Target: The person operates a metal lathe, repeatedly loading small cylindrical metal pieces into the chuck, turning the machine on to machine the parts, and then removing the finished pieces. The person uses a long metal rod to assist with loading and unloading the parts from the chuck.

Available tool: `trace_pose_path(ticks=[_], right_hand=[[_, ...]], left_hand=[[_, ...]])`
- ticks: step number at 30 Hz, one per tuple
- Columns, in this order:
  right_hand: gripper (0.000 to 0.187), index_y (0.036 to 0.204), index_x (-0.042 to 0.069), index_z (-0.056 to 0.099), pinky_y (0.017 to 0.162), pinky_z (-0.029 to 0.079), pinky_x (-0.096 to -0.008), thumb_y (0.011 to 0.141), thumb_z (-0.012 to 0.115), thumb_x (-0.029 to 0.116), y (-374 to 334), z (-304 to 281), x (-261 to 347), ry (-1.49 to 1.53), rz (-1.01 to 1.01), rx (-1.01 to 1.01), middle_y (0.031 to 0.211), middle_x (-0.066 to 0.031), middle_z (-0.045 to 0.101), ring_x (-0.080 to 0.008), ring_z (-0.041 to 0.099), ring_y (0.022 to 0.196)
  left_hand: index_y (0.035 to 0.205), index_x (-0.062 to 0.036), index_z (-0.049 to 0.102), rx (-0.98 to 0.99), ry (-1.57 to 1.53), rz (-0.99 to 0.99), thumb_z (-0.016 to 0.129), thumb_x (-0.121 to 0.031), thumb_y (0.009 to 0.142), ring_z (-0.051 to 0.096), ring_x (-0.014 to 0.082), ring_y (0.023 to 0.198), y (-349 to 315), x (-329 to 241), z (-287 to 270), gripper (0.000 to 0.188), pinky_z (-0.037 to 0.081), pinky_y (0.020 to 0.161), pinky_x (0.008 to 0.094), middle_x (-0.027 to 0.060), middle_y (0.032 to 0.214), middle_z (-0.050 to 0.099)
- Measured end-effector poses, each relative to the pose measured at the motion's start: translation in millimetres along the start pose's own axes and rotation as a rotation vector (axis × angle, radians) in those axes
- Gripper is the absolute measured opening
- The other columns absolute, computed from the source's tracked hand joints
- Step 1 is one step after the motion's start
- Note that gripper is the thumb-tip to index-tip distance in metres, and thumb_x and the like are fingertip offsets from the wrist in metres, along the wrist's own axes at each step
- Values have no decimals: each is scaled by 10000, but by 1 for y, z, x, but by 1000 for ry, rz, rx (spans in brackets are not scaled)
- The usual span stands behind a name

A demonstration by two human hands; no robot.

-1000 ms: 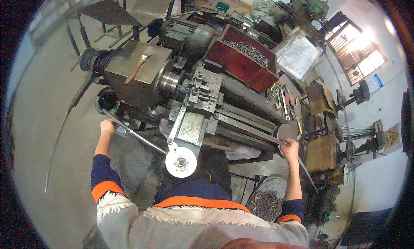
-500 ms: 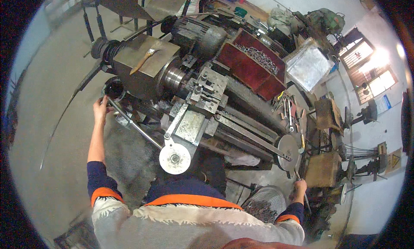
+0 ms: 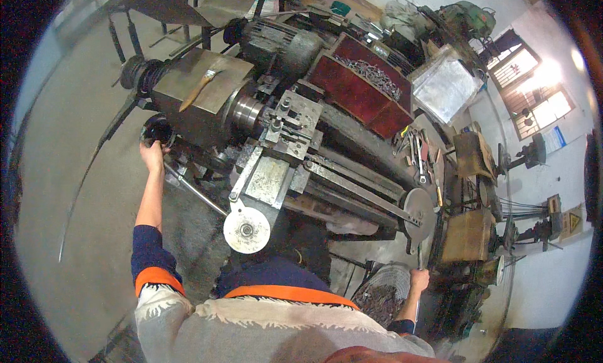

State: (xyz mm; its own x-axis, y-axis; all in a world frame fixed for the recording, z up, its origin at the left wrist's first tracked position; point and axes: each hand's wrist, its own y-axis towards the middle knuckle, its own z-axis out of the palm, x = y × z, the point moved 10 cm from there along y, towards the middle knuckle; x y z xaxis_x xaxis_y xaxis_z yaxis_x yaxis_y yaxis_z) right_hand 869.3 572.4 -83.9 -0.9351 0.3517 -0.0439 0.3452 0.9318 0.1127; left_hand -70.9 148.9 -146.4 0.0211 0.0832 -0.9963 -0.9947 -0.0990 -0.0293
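Note:
Before me stands a lathe with a shiny round chuck (image 3: 247, 112) and a tool post (image 3: 295, 124). My left hand (image 3: 152, 156) is curled at the upper end of a metal rod (image 3: 201, 195), just by a dark round container (image 3: 157, 129); the hand partly hides the rod's end. At the far end of the lathe, my right hand (image 3: 419, 280) is closed round a thin metal handle (image 3: 421, 255) that reaches down from a grey round wheel (image 3: 418, 212). A pale handwheel disc (image 3: 247, 230) sits between my arms, untouched.
A wooden-handled brush (image 3: 200, 90) lies on the lathe's headstock. Behind the bed is a red tray (image 3: 352, 90) with small metal parts. Wrenches (image 3: 419, 159) lie right of it. A mesh basket (image 3: 382, 291) stands low, left of my right hand. More machines line the right wall.
My right hand has moved left and slightly down with the handle, which has swung with it. My left hand has shifted slightly right relative to the lathe. The whole view has shifted a little.

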Motion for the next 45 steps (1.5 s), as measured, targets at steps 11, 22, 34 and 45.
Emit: trace_pose_path(ticks=[11, 22, 34, 45], right_hand=[[365, 840, -11, 629, 791, 473, -446, 612, 598, 272, -18, -19, 12, 37, 30, 59, 898, -238, 629, -401, 599, 876], [373, 830, 14, 640, 721, 498, -448, 658, 586, 340, 66, 2, -7, -90, -148, -8, 877, -199, 646, -362, 620, 860], [407, 889, 20, 634, 788, 475, -443, 668, 664, 360, 48, 24, -24, -37, -93, 50, 927, -210, 636, -377, 601, 908], [341, 834, -15, 658, 771, 485, -454, 688, 569, 280, -9, -2, -6, 2, -5, -28, 891, -254, 624, -398, 609, 874]], left_hand=[[1062, 65, 429, -19, 81, 5, 529, 13, 748, 566, 189, 491, -1, -10, -3, 334, 503, 413, 284, 148, 808, 569], [1014, 62, 447, 177, 342, -19, 548, -37, 727, 597, 216, 518, 25, 3, -21, 320, 467, 417, 308, 146, 757, 563], [914, 54, 392, -311, 161, 71, 470, 15, 719, 571, 221, 571, -126, -40, -208, 214, 491, 535, 334, 143, 674, 542], [936, 48, 373, -337, 79, 74, 471, 44, 689, 576, 221, 518, -97, -32, -187, 265, 518, 555, 339, 157, 636, 549]])
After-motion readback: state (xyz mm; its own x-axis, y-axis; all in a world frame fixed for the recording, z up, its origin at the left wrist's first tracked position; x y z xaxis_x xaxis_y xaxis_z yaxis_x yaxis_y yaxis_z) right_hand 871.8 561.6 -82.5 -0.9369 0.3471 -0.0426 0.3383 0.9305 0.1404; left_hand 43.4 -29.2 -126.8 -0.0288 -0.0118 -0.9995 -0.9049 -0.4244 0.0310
